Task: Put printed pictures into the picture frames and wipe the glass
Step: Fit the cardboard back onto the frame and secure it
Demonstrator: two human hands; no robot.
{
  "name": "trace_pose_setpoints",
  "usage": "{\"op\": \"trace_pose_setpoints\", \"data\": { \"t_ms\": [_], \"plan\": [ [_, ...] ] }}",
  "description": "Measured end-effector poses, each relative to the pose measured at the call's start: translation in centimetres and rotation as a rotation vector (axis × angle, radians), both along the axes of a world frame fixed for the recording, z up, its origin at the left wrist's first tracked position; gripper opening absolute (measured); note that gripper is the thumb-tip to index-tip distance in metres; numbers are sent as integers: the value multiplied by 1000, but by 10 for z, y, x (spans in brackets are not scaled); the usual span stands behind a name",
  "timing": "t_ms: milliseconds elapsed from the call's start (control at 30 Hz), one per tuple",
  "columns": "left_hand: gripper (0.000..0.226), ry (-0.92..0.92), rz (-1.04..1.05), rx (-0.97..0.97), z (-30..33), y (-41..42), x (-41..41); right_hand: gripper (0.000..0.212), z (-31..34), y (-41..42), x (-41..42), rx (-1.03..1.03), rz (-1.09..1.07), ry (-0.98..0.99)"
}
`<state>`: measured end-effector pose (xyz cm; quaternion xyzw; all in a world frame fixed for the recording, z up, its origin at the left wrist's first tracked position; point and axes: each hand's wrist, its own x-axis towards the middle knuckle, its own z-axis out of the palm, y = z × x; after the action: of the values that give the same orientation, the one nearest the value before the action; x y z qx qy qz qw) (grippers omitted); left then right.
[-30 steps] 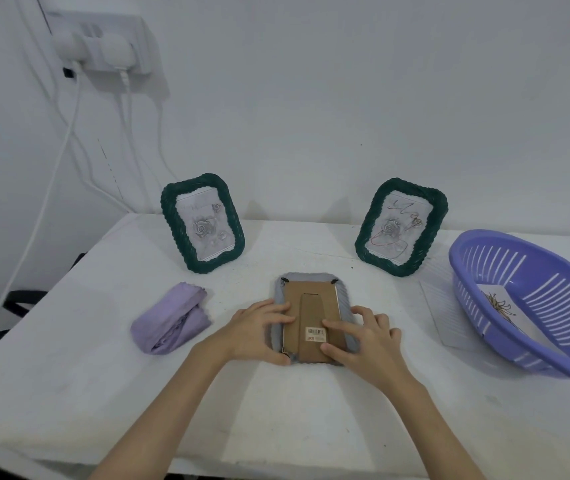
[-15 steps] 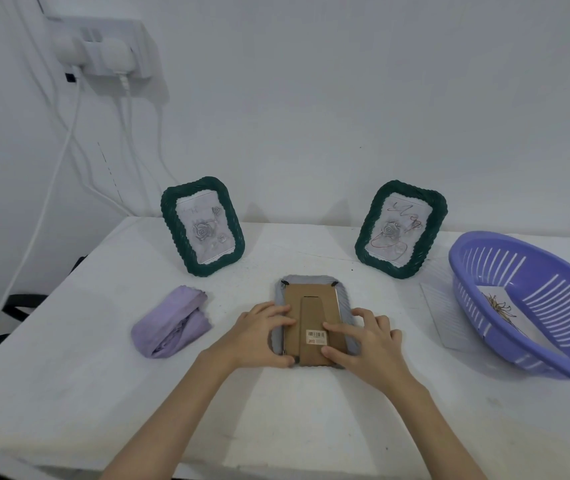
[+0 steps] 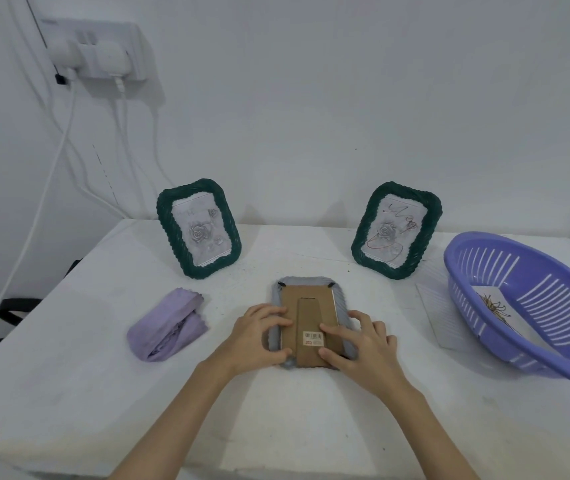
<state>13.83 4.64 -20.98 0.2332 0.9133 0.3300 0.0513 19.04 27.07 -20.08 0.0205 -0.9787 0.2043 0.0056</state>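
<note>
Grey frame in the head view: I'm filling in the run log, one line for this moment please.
step: closing back | grey frame: face down | left hand: grips left edge | right hand: presses cardboard back | cloth: untouched

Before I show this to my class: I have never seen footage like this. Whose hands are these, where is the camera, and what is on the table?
There is no machine; a person wears a camera on the head, looking down at their own hands. The left hand and right hand grip a grey frame lying face down, cardboard back up. Behind it stand two green frames with rose pictures. A folded purple cloth lies at the left. At the right, a purple basket holds a printed picture.
</note>
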Motion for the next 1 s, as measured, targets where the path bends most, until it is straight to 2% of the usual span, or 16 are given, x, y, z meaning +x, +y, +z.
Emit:
{"op": "trace_pose_setpoints", "data": {
  "t_ms": [167,267,333,400,467,533,633,700,867,1000],
  "plan": [
    [86,-30,26,6,5,1,4,70,0,1,0,-75,-6,-1],
    [110,-81,197,-105,3,3,8,73,2,2,0,-285,-51,-23],
    [116,-135,260,-138,2,7,10,83,1,2,-2,-414,-72,-28],
    [101,-185,266,-35,4,11,9,84,4,2,-4,-594,-69,-28],
    [66,-248,314,207,10,13,7,69,10,0,-6,-777,-71,-34],
    [50,-301,324,472,17,12,7,63,15,1,-9,-833,-108,-46],
    [45,-290,276,720,33,13,7,61,18,2,-13,-800,-132,-70],
    [46,-216,270,806,42,18,7,60,28,-1,-19,-704,-133,-26],
    [50,-75,209,819,59,42,13,44,95,-13,-49,-547,-12,197],
    [50,-70,135,785,66,58,19,35,134,-23,-65,-171,17,228]
  ]
}}
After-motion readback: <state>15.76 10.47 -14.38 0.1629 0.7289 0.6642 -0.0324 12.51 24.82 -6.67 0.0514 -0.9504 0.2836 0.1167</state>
